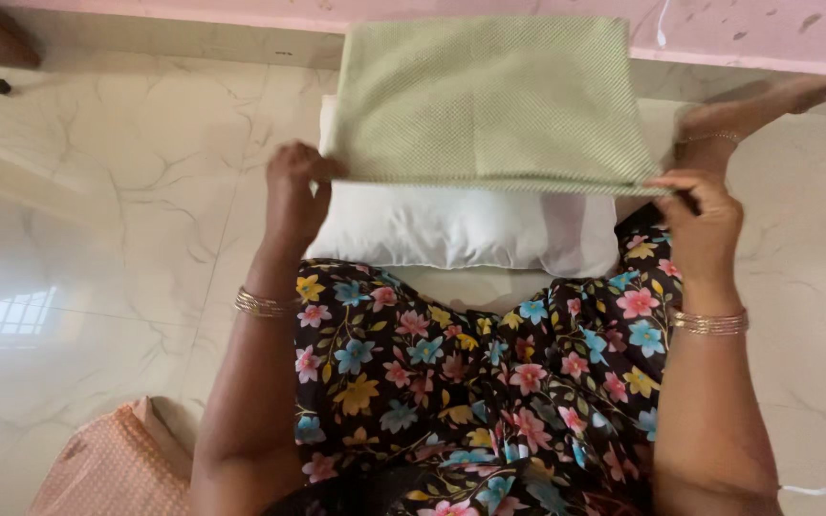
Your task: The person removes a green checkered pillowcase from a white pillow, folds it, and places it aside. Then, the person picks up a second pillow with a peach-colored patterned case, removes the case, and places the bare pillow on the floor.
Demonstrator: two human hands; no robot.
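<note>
A pale green pillowcase (489, 96) is held stretched out flat between the two hands, just above a white pillow (451, 229). The near left corner of the pillowcase is pinched by the left hand (296, 196): the fingers are curled tightly inward, the thumb is pressed over the cloth's edge, and the hand is closed on the fabric. The near right corner is gripped by the right hand (705, 225), whose fingers are folded down over the hem with the knuckles turned up; little open space is seen inside that hand.

Between the two hands the near edge of the pillowcase is drawn nearly straight, and the cloth is spread away from them toward a pink wall base. The white pillow is seen directly beneath that edge and slightly nearer than the left hand's knuckles, resting on the lap of a dark floral dress (470, 382). Gold bangles are worn behind each hand at the wrist. Beyond the right hand a bare foot (767, 105) is rested on the marble floor (97, 239). Well below the left hand, beside the elbow, an orange patterned cloth (112, 468) is laid on the floor.
</note>
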